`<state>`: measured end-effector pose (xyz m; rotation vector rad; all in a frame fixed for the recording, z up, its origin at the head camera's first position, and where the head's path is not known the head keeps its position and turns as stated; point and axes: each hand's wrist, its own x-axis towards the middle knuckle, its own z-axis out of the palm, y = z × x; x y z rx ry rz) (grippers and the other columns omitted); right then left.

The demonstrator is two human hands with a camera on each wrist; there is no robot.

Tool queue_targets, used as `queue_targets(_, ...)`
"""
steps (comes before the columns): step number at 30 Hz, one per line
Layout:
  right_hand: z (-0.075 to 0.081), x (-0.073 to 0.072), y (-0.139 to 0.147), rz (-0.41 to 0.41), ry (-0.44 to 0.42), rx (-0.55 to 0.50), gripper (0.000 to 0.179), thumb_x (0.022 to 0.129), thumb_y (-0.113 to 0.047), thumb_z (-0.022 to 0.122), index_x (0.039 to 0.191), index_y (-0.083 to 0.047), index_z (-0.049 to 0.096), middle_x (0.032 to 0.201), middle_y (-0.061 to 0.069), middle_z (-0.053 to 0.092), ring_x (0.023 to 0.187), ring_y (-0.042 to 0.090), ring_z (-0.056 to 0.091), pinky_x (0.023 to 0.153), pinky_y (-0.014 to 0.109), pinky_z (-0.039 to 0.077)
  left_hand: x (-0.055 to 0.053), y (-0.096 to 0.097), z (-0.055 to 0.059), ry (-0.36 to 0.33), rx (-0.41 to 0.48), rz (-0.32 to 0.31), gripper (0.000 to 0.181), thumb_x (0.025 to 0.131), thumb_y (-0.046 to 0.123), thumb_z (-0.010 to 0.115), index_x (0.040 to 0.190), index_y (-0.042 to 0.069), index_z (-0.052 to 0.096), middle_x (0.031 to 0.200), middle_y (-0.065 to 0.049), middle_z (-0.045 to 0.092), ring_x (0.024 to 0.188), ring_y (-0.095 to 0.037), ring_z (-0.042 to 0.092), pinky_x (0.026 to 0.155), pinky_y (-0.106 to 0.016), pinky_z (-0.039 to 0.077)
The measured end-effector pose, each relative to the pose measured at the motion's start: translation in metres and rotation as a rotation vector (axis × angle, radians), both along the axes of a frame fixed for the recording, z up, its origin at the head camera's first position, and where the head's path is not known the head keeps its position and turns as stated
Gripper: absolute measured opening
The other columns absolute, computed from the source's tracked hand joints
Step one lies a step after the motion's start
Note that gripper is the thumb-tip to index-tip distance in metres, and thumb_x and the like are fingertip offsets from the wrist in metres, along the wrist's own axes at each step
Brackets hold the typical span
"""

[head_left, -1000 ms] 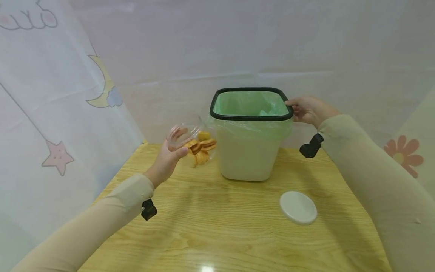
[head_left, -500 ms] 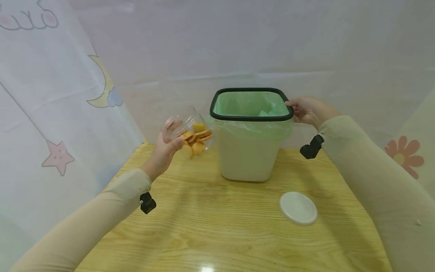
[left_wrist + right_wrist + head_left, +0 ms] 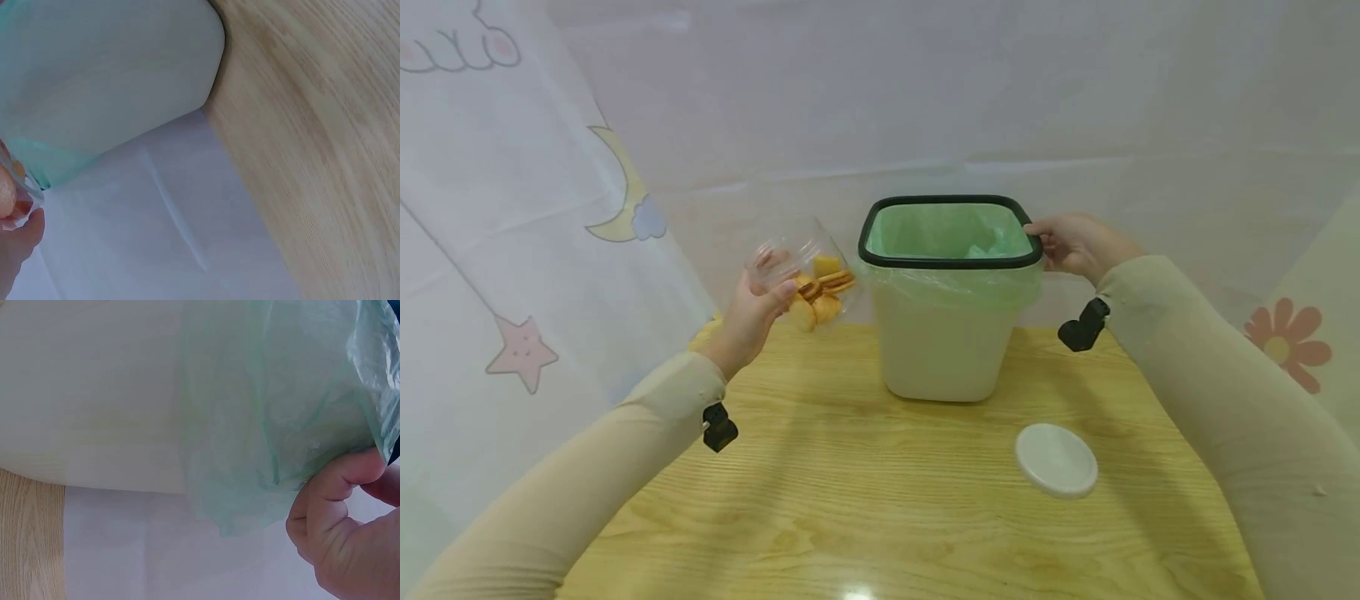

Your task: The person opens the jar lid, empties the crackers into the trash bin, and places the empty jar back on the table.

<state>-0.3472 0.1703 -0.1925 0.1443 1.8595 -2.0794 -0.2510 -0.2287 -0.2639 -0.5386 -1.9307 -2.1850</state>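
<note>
My left hand (image 3: 748, 312) grips a clear plastic jar (image 3: 786, 233), tilted with its mouth toward the bin. Several round golden sandwich crackers (image 3: 827, 307) lie inside it. In the left wrist view the jar's edge (image 3: 34, 190) and my thumb show only at the far left. Left of the bin's dark rim, the jar is held above table height. My right hand (image 3: 1086, 246) holds the right side of that rim, thumb on top. Its curled fingers (image 3: 325, 494) press against the green bag (image 3: 231, 425) folded over the cream trash bin (image 3: 943, 350).
A round white lid (image 3: 1056, 460) lies flat on the wooden table (image 3: 850, 492), in front and to the right of the bin. Behind the table hangs a pale cloth (image 3: 820, 92) printed with a star, a moon and a flower.
My left hand has drawn the jar left and slightly up, away from the bin, with the crackers shifting inside it. My right hand keeps its hold on the rim.
</note>
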Motion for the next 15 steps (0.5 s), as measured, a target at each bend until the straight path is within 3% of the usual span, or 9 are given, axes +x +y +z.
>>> queue_targets(9,0.0,0.002,-0.003,-0.011,0.009,0.001,0.01,0.101,-0.014,0.049,0.107,-0.009,0.043,0.09,0.002,0.044,0.068,0.01,0.051,0.055,0.021,0.045,-0.014,-0.002,0.018,0.0,-0.061,0.042,0.109,0.081,0.04,0.077,0.153,0.005,0.003,0.156,-0.012,0.02,0.141,-0.033,0.028,0.079,-0.022,0.041)
queue_targets(15,-0.001,0.003,-0.005,-0.014,0.017,0.003,0.01,0.101,-0.014,0.049,0.107,-0.009,0.043,0.092,0.002,0.042,0.068,0.01,0.05,0.055,0.021,0.045,-0.022,-0.001,0.034,-0.014,-0.16,0.086,0.096,0.088,0.029,0.072,0.154,0.007,0.006,0.156,-0.009,0.022,0.137,-0.029,0.035,0.099,-0.03,0.04)
